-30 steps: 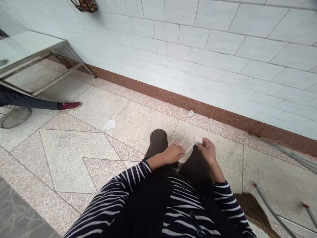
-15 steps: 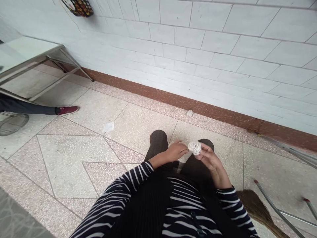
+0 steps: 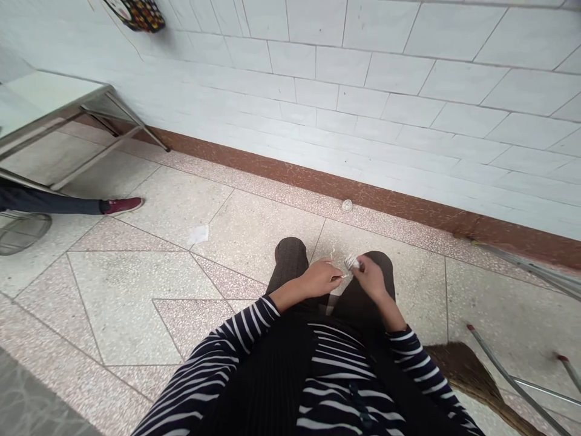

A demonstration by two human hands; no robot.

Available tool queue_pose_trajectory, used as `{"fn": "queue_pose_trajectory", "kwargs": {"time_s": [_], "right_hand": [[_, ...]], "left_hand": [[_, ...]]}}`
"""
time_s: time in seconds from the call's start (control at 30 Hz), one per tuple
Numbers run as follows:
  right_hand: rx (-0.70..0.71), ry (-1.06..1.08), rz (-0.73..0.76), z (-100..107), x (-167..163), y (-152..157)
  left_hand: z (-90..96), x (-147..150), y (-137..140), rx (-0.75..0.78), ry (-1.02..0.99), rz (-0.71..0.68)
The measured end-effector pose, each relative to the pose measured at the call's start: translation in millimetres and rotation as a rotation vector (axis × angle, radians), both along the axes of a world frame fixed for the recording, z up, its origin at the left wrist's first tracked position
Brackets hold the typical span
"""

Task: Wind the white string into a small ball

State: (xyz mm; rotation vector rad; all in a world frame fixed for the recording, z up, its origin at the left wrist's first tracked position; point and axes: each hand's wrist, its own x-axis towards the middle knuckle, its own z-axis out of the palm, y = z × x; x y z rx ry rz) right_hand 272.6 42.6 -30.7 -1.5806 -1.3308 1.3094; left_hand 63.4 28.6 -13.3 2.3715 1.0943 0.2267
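Observation:
Above my lap, my right hand (image 3: 371,277) is closed around a small wound ball of white string (image 3: 351,262), which shows at its fingertips. To the left of it, my left hand (image 3: 321,277) pinches a strand of the same string between thumb and fingers. A thin loose end seems to stick up beyond the left hand's knuckles. A second string ball (image 3: 347,206), whitish and round, lies on the floor by the wall, out of reach of both hands.
A metal-framed table (image 3: 59,106) stands at left, with another person's dark red shoe (image 3: 124,206) near it. A scrap of white paper (image 3: 198,234) lies on the floor. At lower right are a brown broom (image 3: 467,369) and metal legs with red tips (image 3: 494,357).
My right hand has turned over and shifted left, palm now downward, covering more of the string ball. The left hand stays nearly in place. A short gap with strand shows between the hands.

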Motion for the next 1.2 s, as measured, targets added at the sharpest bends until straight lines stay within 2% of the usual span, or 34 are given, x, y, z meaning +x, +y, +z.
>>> {"fn": "queue_pose_trajectory", "kwargs": {"time_s": [0.1, 0.17, 0.3, 0.4, 0.53, 0.63, 0.77, 0.87, 0.97, 1.07, 1.13, 1.2], "right_hand": [[-0.099, 0.070, 0.159, -6, -9, -19], [-0.178, 0.171, 0.231, -3, -14, -31], [-0.339, 0.509, 0.201, 14, -14, -40], [-0.357, 0.614, 0.163, 29, -12, -41], [-0.232, 0.654, 0.048, 46, -4, -33], [-0.107, 0.583, -0.004, 49, 5, -16], [-0.025, 0.163, -0.038, 26, 7, 6], [-0.081, 0.057, 0.068, 3, -7, 0], [-0.170, 0.106, 0.237, -4, -22, -22], [-0.287, 0.309, 0.384, 9, -22, -37], [-0.327, 0.469, 0.372, 23, -14, -37], [-0.314, 0.540, 0.287, 35, -4, -30]], "left_hand": [[6.7, -13, 11, 0.074, 0.049, -0.061], [8.3, -21, 18, 0.080, 0.035, -0.047], [5.3, -23, 26, -0.004, -0.088, 0.018], [-0.2, -15, 24, -0.072, -0.137, 0.048], [-12.5, -9, 16, -0.173, -0.126, 0.125], [-20.8, -8, 5, -0.187, -0.093, 0.083], [-18.1, -7, -5, -0.069, -0.027, -0.024], [-8.1, -12, 2, 0.074, 0.038, -0.074], [-0.7, -19, 14, 0.137, 0.034, -0.118], [0.9, -25, 21, 0.093, -0.028, -0.118], [-0.4, -25, 22, 0.047, -0.064, -0.082], [-2.7, -22, 19, 0.011, -0.061, -0.038]]}}
